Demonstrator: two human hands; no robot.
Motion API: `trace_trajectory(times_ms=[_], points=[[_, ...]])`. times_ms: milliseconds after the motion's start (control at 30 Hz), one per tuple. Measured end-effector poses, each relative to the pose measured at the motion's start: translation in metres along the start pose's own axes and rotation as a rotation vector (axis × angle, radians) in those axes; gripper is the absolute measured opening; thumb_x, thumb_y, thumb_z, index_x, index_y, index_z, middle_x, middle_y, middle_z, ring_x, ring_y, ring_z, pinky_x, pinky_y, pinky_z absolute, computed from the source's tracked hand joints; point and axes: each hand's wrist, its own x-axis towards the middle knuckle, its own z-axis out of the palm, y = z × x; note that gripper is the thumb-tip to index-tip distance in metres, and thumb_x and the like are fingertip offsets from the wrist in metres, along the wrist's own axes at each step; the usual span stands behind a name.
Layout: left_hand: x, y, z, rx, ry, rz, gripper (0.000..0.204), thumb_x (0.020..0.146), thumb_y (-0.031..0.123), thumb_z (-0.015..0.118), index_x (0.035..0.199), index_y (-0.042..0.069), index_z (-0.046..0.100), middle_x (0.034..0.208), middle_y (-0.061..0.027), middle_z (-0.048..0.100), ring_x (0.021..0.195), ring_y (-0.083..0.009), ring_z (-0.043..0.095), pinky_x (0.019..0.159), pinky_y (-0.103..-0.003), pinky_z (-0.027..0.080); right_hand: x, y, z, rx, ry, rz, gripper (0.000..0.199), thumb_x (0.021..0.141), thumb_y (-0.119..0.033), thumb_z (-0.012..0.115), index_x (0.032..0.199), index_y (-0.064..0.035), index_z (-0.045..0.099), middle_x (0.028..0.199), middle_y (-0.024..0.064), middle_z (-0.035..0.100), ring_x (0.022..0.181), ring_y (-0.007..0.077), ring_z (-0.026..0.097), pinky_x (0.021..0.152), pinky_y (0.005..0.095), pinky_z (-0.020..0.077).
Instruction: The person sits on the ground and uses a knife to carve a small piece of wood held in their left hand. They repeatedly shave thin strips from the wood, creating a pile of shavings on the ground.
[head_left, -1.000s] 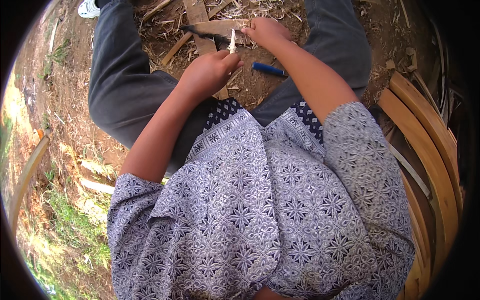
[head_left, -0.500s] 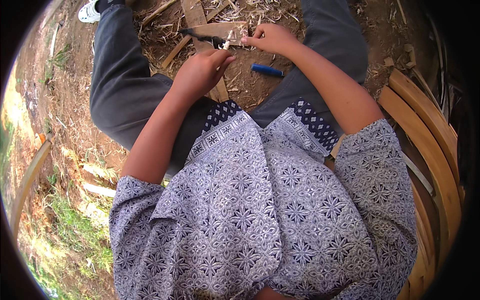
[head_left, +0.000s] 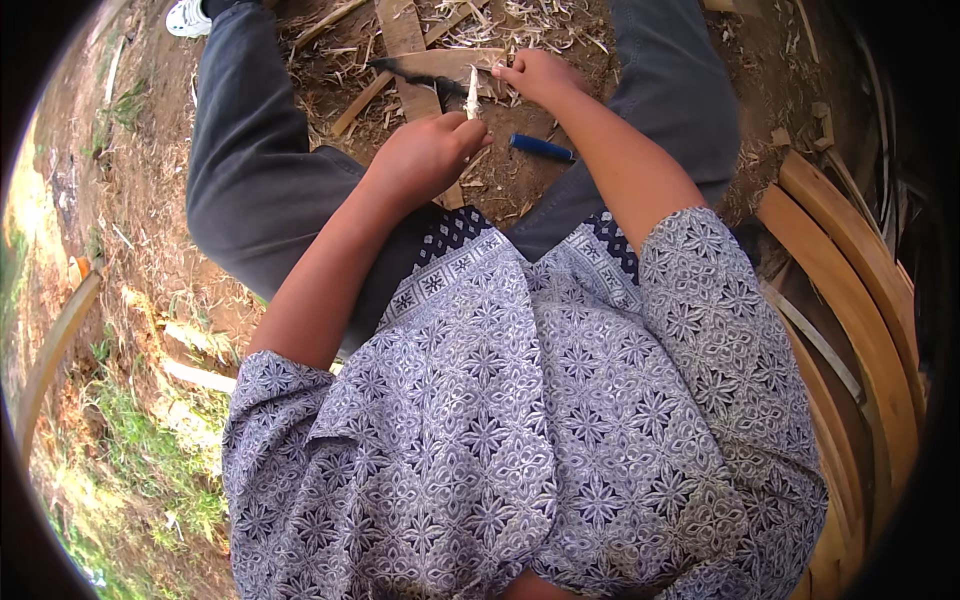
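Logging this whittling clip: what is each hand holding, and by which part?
Left hand holds a pale stick by its lower end; right hand holds a dark knife by its handle.

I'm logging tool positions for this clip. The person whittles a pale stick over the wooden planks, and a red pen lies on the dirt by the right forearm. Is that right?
Not quite: the pen is blue, not red, as the head view shows. The rest stands: the left hand grips the pale stick over the wooden planks, and the right hand holds a dark blade.
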Motion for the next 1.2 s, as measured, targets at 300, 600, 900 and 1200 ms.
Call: trace_trajectory(times_ms=[300,600,900,1200], points=[[-0.001,0.005,-0.008,-0.049,0.019,-0.081,0.022,0.101,0.024,0.062,0.092,0.005,0.058,0.083,-0.016,0.064,0.076,-0.0397,0.065,0.064,-0.049,0.051,-0.01,0.005,-0.018,0.194,0.011,-0.208,0.065,0.081,-0.073,0.072,0.074,-0.009,0.064,0.067,0.0027,0.06,0.064,0.0153,0.058,0.061,0.0338,0.048],[0.0,0.002,-0.002,-0.033,0.004,-0.004,0.018,0.101,0.023,0.061,0.097,0.005,0.06,0.084,-0.0153,0.064,0.076,-0.0385,0.065,0.065,-0.048,0.052,-0.01,0.006,0.001,0.075,0.035,-0.164,0.064,0.082,-0.073,0.071,0.076,-0.0094,0.064,0.07,0.0047,0.063,0.065,0.0181,0.061,0.061,0.0361,0.0489],[0.0,0.004,-0.004,-0.037,-0.004,-0.058,0.02,0.101,0.024,0.062,0.097,0.005,0.06,0.085,-0.0159,0.064,0.076,-0.0389,0.066,0.064,-0.048,0.051,0.002,-0.003,0.009,0.07,0.062,0.016,0.064,0.081,-0.075,0.07,0.078,-0.0115,0.065,0.071,0.0045,0.064,0.067,0.02,0.063,0.064,0.0372,0.0505],[-0.008,0.003,-0.014,-0.041,0.107,-0.051,0.019,0.099,0.026,0.065,0.095,0.008,0.064,0.083,-0.0114,0.066,0.075,-0.0363,0.066,0.063,-0.047,0.052,-0.022,-0.001,-0.005,0.142,-0.026,-0.16,0.065,0.081,-0.077,0.067,0.081,-0.0117,0.066,0.073,0.0044,0.067,0.071,0.0189,0.066,0.07,0.0385,0.0515]])
